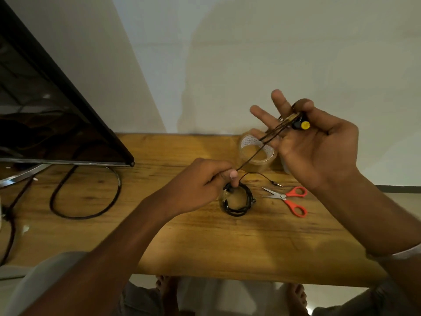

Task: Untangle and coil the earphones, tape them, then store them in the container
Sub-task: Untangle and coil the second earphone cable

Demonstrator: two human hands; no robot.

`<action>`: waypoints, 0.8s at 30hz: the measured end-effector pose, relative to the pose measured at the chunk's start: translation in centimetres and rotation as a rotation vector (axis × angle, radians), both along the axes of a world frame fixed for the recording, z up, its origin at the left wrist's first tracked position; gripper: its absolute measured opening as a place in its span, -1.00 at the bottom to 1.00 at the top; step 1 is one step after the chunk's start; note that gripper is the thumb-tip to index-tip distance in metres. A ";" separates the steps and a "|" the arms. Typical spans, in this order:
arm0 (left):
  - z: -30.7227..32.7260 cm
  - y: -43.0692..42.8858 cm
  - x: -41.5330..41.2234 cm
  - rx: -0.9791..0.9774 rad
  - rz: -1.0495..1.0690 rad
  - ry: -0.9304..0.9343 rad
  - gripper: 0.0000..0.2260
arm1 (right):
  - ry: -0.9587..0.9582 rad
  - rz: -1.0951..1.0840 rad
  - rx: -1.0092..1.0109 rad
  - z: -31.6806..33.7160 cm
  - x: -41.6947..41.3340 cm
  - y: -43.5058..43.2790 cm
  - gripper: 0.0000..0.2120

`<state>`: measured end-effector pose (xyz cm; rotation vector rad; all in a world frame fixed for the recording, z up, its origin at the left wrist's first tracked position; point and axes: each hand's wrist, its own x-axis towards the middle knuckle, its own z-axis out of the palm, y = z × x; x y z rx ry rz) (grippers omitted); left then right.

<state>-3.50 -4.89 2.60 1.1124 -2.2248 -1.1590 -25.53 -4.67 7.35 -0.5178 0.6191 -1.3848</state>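
A wooden table (205,242) stands against a pale wall. At the left stands a dark monitor (45,106), with a black cable (86,201) looping in front of it. Near the middle lies a coil (238,200) of black cord already wound. Just right of it lie red-handled scissors (289,199), blades apart. Behind, a roll of clear tape (257,151) stands partly hidden by the right hand. The right hand (319,142) is raised above the table, fingers mostly spread, thumb pinning the earbuds (298,124), one with a yellow tip. The earphone cord (250,156) runs taut down to the left hand (205,179), closed in a pinch on it above the coil.
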 end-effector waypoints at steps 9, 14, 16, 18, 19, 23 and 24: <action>1.7 -0.5 0.3 -0.143 0.213 0.231 -0.78 | 1.543 0.019 -0.694 -5.0 2.2 0.9 -0.76; 1.1 -1.3 1.6 -0.203 0.287 0.160 -0.79 | 1.131 0.422 -0.367 -4.5 3.4 1.8 -0.75; 1.1 -1.4 1.5 -0.203 0.298 0.190 -0.78 | 0.628 0.587 -0.096 -3.5 3.4 2.0 -0.77; 1.2 -1.4 1.3 -0.196 0.294 0.222 -0.77 | 0.077 0.698 0.047 -2.5 3.1 1.8 -0.78; 1.2 -1.3 1.2 -0.182 0.286 0.230 -0.77 | -0.139 0.717 0.049 -2.1 3.0 1.6 -0.81; 0.0 -1.5 1.1 -0.088 0.241 0.202 -0.77 | -0.452 0.588 -0.017 -1.2 2.4 1.5 -0.86; -0.3 -1.6 1.2 -0.056 0.218 0.190 -0.77 | -0.459 0.526 -0.023 -0.9 2.1 1.3 -0.85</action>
